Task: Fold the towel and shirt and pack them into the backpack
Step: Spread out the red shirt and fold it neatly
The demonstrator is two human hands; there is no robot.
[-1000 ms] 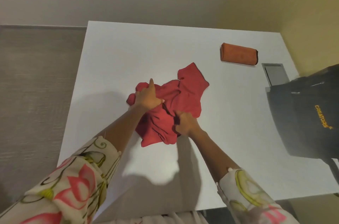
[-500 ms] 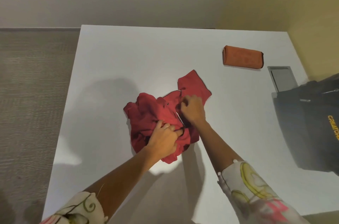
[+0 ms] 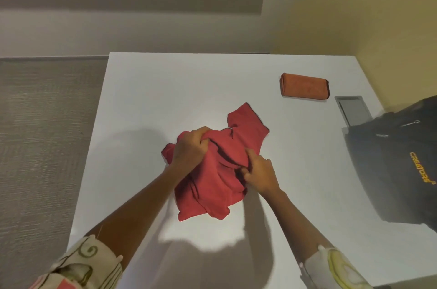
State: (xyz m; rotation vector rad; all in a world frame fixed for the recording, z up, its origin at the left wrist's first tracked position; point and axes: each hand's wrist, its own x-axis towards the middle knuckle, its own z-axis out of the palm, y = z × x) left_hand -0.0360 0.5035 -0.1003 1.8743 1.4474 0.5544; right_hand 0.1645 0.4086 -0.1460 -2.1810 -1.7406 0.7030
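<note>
- Left hand point(image 3: 189, 150): fingers point(image 3: 200, 133) curled round the far-left bunch of the shirt point(image 3: 212, 187). Right hand point(image 3: 260, 174) grips its right side.
- Both grips just moved; shirt still crumpled mid-surface point(image 3: 146, 99), folding barely begun.
- Towel point(image 3: 305, 87) lies folded far right, beside the backpack point(image 3: 390, 170). Nothing packed.

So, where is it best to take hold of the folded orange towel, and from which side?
Grip the orange towel across its short width near the middle, coming from above. It lies flat on the table as a long bundle, so a pinch across both long edges should keep the layers together.
</note>
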